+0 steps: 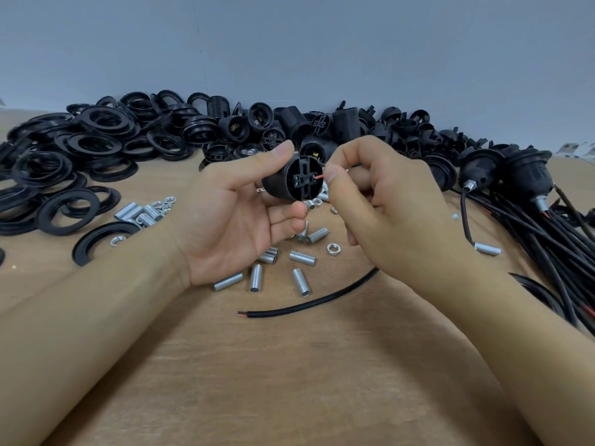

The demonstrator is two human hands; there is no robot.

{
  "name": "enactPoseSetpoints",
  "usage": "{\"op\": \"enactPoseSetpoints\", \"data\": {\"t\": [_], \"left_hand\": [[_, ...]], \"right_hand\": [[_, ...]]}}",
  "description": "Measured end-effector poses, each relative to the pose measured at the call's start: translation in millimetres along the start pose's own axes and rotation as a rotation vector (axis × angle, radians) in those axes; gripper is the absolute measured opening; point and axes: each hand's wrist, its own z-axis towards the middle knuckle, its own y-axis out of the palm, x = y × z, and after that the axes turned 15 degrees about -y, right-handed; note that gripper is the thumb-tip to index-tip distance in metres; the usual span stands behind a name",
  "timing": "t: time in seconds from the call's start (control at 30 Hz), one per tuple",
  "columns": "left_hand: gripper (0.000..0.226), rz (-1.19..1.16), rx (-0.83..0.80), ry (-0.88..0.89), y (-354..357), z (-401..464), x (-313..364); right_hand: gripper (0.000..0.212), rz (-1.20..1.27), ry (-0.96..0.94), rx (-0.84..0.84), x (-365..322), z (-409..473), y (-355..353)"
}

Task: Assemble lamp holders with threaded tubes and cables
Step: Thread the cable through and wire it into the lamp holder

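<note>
Brown wooden tabletop [289, 381] fills the lower frame; plain grey-blue wall [289, 53] behind it (faint vertical seam left of centre); small pale object [576, 149] at far right edge, blurred.

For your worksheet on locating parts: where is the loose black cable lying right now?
In the head view, the loose black cable lies on the table centre-right, just nearer than the scattered threaded tubes.

We can't see where the red wire [318, 177] ends; right hand [383, 201] fingertips cover it. Cable [309, 304] vanishes under the right wrist. Left hand [238, 217] hides the holder [296, 180] body. Cable bundle [553, 252] cut off at right edge, rings [48, 162] at left.
</note>
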Motion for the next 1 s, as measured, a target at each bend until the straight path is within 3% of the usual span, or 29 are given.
{"op": "enactPoseSetpoints", "data": {"t": [0.13, 0.47, 0.8, 1.0], "left_hand": [[0.022, 0.06, 0.045, 0.05, 1.6, 2.4, -2.5], [0.034, 0.052, 0.072, 0.039, 4.9, 1.3, -3.3], [0.047, -0.067, 0.018, -0.022, 3.7, 0.2, -1.9], [0.047, 0.063, 0.05, -0.002, 6.8, -0.9, -0.6]], "right_hand": [[0.01, -0.033, 0.022, 0.042, 0.6, -0.4, 0.9], [0.006, -0.017, -0.036, 0.011, -2.3, 1.0, -2.1], [0.003, 0.053, -0.062, 0.127, -3.6, 0.0, 1.1], [0.005, 0.114, -0.085, 0.113, -5.0, -0.6, 1.3]]}}
